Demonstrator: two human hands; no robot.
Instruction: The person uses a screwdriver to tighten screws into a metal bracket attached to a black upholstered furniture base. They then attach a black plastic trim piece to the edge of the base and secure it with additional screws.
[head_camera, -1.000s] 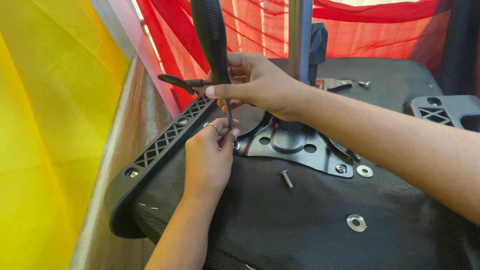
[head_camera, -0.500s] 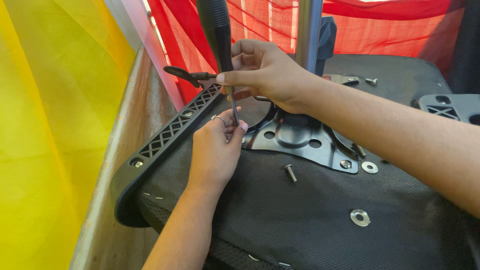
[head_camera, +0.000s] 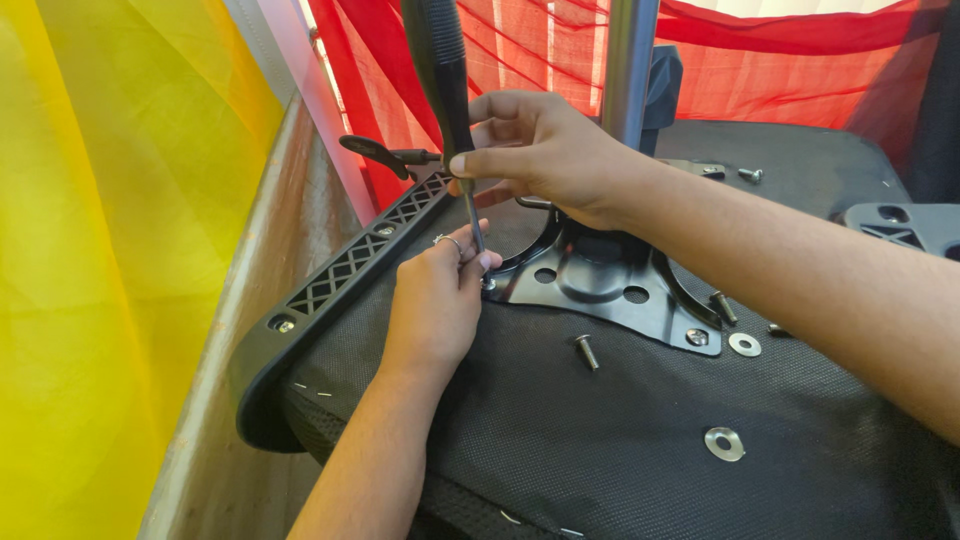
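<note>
Screwdriver (head_camera: 445, 90) first: we see it standing nearly upright, its thick black handle running out of the top of the view and its thin metal shaft coming down to the near left corner of the black metal plate (head_camera: 600, 285). The right hand (head_camera: 545, 150) has its fingers wrapped together around the base of the handle. The left hand (head_camera: 440, 300) rests on the fabric below, with a ring on one finger; its fingertips are pinched together around the lower end of the shaft, right at the plate's corner. Whatever sits under the tip is hidden by those fingers.

The plate lies flat on the underside of an upturned chair seat (head_camera: 620, 450), covered in black woven fabric. A shiny metal column (head_camera: 628, 60) rises from the plate's middle, just behind the right hand. A black plastic armrest bracket (head_camera: 340, 275) with a lattice pattern runs along the seat's left edge, and a black lever (head_camera: 375, 152) sticks out above its far end.

Loose hardware lies on the fabric: a bolt (head_camera: 586, 351) just in front of the plate, a washer (head_camera: 744, 344) beside its right corner, and a second washer (head_camera: 724, 443) nearer to us. Another bolt (head_camera: 749, 174) lies farther back.

Yellow cloth (head_camera: 110, 250) hangs to the left and red cloth (head_camera: 540, 45) behind. The right forearm crosses over the plate's right side.
</note>
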